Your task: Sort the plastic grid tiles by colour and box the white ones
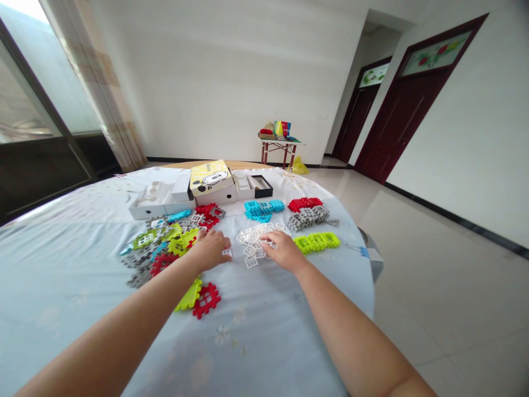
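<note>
My left hand (211, 249) is at the right edge of a mixed heap of notched plastic building pieces (142, 258) in grey, red, blue, green and white. Between its thumb and fingers shows a small white window piece (227, 252). My right hand (284, 250) rests at the right side of a loose pile of white window pieces (251, 237), its fingers apart and bent over them. Behind that pile lies a blue group of pieces (263, 209). Yellow-green pieces (317, 241) lie in a row right of my right hand, with grey pieces (308, 218) and red pieces (305, 204) beyond.
A round table with a pale blue cloth (264, 336) carries everything. At its back stand a yellow-and-white box (211, 179), white trays (151, 207) and a black-edged tray (263, 187). A red piece (206, 300) lies nearer me. A small side table (281, 142) stands by the wall.
</note>
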`<move>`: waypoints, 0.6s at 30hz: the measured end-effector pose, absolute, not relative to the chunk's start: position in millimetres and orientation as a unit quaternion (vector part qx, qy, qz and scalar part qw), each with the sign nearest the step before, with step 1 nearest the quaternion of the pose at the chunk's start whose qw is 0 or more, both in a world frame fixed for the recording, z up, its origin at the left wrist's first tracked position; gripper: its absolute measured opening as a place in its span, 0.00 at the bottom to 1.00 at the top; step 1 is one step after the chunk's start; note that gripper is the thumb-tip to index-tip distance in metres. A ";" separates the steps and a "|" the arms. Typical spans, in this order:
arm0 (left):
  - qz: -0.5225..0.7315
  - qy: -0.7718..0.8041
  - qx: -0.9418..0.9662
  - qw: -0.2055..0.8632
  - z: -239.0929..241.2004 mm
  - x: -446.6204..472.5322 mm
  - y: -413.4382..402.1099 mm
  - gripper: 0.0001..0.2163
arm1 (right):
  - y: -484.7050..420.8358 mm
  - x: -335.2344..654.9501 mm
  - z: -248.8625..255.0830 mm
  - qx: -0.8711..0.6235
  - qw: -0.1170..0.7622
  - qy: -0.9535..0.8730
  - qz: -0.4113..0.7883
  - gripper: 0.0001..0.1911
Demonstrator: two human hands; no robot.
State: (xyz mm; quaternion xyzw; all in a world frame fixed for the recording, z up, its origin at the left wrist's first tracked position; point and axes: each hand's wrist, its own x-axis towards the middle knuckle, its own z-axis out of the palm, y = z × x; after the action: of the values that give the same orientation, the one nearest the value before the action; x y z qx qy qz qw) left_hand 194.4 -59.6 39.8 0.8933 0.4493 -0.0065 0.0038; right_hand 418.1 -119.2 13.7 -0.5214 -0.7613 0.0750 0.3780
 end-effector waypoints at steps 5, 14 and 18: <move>-0.016 0.452 0.892 0.004 41.0 196.0 -59.9 0.13 | -118.8 418.2 13.3 -0.524 0.372 -0.762 0.084 0.10; -0.061 0.457 0.887 0.007 46.4 200.2 -55.7 0.18 | -119.7 417.7 14.1 -0.525 0.372 -0.760 0.091 0.09; -0.075 0.446 0.891 0.027 52.2 200.3 -55.2 0.16 | -118.7 418.7 13.1 -0.523 0.371 -0.762 0.091 0.10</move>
State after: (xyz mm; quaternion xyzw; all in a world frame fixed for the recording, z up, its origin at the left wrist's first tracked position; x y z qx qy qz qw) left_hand 200.3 -55.2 52.2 0.8915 0.4460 -0.0750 0.0274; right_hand 418.7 -118.7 13.1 -0.5228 -0.7621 0.0911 0.3710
